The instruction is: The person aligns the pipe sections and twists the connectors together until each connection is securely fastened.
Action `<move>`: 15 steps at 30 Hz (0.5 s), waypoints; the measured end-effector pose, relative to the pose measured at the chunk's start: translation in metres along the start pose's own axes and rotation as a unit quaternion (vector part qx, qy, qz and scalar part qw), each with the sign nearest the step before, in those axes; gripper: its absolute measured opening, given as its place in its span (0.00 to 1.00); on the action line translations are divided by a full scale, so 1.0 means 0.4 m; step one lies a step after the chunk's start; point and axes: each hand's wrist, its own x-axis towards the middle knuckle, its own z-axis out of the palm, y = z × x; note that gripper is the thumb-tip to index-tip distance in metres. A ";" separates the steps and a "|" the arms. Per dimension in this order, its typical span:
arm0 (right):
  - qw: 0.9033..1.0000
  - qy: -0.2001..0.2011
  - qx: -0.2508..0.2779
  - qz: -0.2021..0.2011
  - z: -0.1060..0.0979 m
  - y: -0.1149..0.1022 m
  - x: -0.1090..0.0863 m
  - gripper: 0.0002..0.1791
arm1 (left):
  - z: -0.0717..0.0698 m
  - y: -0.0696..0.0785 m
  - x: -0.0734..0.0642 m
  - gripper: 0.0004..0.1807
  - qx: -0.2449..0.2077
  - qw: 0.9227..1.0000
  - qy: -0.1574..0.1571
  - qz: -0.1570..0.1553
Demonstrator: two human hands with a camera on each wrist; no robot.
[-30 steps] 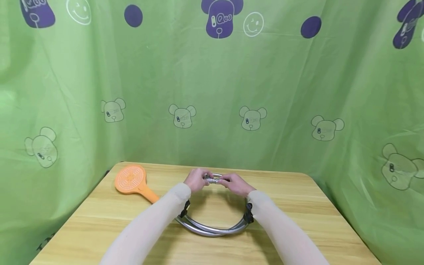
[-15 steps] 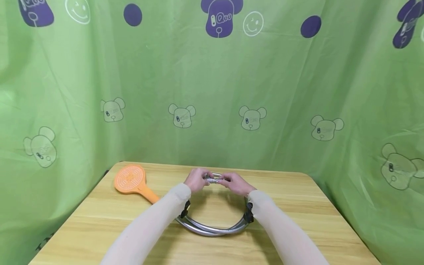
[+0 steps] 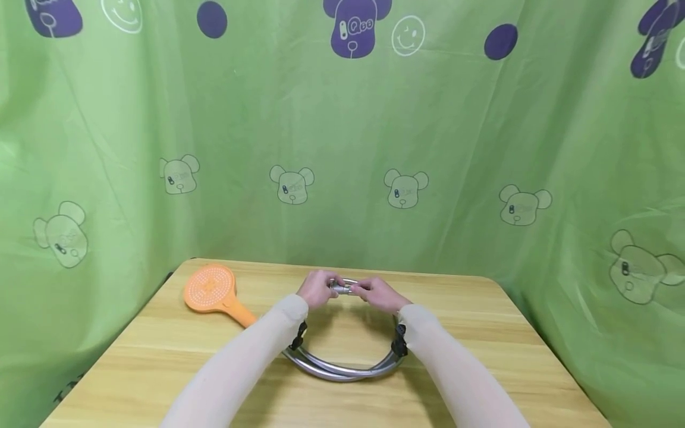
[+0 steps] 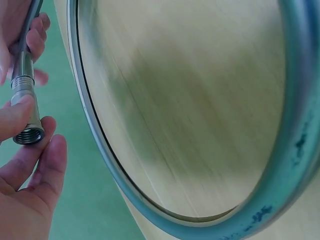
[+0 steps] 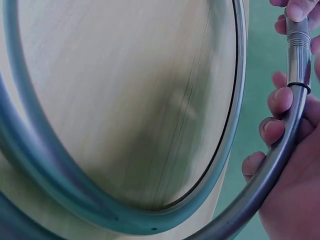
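A silver shower hose (image 3: 342, 373) lies coiled in a loop on the wooden table. Its end carries a metal connector (image 4: 31, 111) with a threaded open mouth and a band of thread where it meets the hose's sleeve (image 5: 299, 64). With thumb and fingers my left hand (image 3: 317, 289) pinches the connector. My right hand (image 3: 381, 295) has its fingers curled round the hose just behind that sleeve. To the left, an orange shower head (image 3: 210, 289) lies with its spray plate up; my left forearm hides the end of its handle.
The wooden table (image 3: 471, 333) has its far edge near a green curtain (image 3: 342, 232) printed with bear figures, which also hangs along both sides. A black strap (image 3: 399, 340) sits at my right wrist, beside the hose loop.
My right fingers have moved slightly left along the fitting, covering more of it. The left hand keeps its pinch. The head view has shifted slightly; hose loop and shower head lie as before.
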 end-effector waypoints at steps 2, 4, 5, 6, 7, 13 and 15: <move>1.000 0.003 0.017 0.000 0.002 -0.004 -0.002 0.11 | -0.002 0.001 -0.001 0.15 -0.005 1.000 -0.002 -0.005; 1.000 0.008 0.030 -0.006 0.003 -0.006 -0.005 0.10 | -0.004 0.001 -0.001 0.16 -0.008 1.000 -0.002 -0.007; 0.999 0.011 0.034 -0.010 0.004 -0.006 -0.005 0.10 | -0.005 0.001 -0.001 0.16 -0.008 1.000 -0.002 -0.007; 0.999 0.013 0.033 -0.014 0.005 -0.005 -0.006 0.09 | -0.005 0.001 -0.001 0.16 -0.008 1.000 -0.001 -0.006; 0.999 0.014 0.032 -0.018 0.005 -0.005 -0.006 0.09 | -0.006 0.001 -0.001 0.16 -0.007 1.000 0.000 -0.005; 1.000 0.003 -0.005 -0.021 -0.002 -0.005 -0.002 0.08 | -0.006 0.001 -0.002 0.15 -0.014 1.000 0.001 0.000; 1.000 -0.002 -0.011 -0.013 -0.005 -0.003 0.000 0.12 | -0.006 0.003 -0.003 0.15 -0.014 1.000 0.002 -0.002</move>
